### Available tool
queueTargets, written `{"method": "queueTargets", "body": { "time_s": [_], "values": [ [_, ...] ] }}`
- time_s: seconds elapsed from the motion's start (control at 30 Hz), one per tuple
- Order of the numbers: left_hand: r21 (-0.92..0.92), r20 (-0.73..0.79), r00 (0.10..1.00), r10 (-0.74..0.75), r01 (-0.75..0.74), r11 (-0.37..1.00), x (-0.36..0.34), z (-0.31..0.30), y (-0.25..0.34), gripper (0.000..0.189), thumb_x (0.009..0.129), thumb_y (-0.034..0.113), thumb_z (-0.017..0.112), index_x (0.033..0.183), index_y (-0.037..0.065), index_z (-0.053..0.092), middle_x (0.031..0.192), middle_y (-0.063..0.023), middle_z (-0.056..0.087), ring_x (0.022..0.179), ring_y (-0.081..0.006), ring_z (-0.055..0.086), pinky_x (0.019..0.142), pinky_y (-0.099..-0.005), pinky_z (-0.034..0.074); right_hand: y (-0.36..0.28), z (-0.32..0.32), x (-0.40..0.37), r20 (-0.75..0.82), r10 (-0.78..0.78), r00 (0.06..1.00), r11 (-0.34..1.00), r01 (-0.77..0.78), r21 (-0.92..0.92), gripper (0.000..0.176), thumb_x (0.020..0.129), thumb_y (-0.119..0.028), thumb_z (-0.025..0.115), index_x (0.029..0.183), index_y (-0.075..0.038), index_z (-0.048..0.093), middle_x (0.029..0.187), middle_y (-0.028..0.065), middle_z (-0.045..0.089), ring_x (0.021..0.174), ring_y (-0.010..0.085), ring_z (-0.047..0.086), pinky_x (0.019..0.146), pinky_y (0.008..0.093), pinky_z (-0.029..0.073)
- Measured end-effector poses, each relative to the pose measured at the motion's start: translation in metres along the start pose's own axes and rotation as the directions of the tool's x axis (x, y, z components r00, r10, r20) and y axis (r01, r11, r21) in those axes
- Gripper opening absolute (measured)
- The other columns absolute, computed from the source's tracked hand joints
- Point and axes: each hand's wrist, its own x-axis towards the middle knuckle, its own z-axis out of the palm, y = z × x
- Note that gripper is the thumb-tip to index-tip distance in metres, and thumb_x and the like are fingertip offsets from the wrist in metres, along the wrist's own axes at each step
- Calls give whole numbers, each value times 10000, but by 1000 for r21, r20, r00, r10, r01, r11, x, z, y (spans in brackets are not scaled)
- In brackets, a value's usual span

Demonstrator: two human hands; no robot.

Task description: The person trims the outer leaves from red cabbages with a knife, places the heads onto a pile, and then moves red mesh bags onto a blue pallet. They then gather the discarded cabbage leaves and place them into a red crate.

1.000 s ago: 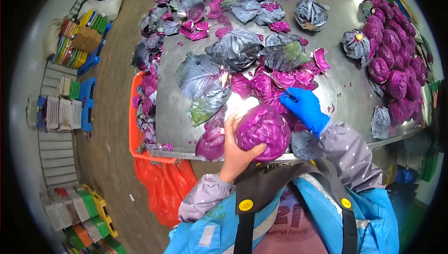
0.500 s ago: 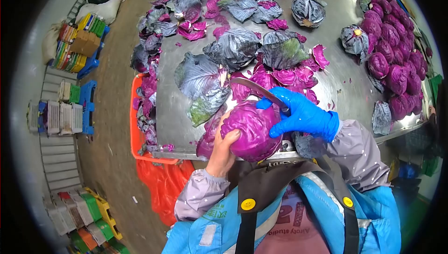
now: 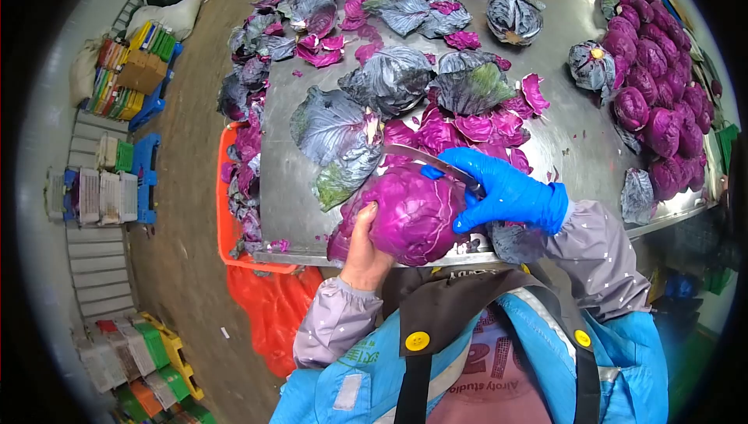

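Purple cabbage (image 3: 409, 217) at the table (image 3: 576, 136) edge, 6 o'clock, is gripped by the left hand (image 3: 365, 249); the gloved right hand (image 3: 506, 194), at its 3 o'clock, clenches a knife (image 3: 421, 157) across its top. I think the blade may slip on the round head toward the left fingers.

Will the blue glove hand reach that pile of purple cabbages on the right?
Probably: only small scraps lie on the table between the right hand and the pile, but it grips a knife.

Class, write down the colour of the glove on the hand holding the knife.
Blue, seen in the head view: the glove gripping the knife.
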Motion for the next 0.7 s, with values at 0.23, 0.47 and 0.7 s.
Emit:
{"method": "queueTargets", "body": {
  "time_s": [0.23, 0.47, 0.7],
  "values": [
    [-65, 3, 995, -102, 102, 993, 3, -1, -13, 481, 890, 360, 459, 1265, 59, 446, 1229, -131, 522, 1111, -282, 524, 972, -449, 407, 0, -7, -8, -19, -45, 999, 978, 40, -203, 536, 635, -236, 815, 1074, -40, 577, 939, 63, 624, 857, 149, 575, 716, 291, 455],
    [-303, 128, 978, -166, 198, 932, 10, 7, 3, 617, 879, 542, 373, 1332, 122, 373, 1310, -166, 433, 1169, -391, 458, 932, -636, 365, -20, -8, -48, 243, 162, 956, 977, -191, 100, 376, 686, -119, 781, 1026, -62, 632, 931, 41, 648, 851, 88, 573, 719, 277, 454],
    [-159, 66, 994, -86, 96, 983, 10, 20, -9, 625, 875, 560, 377, 1348, 153, 352, 1361, -144, 373, 1250, -372, 371, 970, -646, 314, 5, 18, 2, -246, -425, 871, 832, 270, -484, 382, 738, -142, 741, 1089, -77, 608, 1092, 54, 591, 962, 110, 546, 766, 269, 451]
  ]
}}
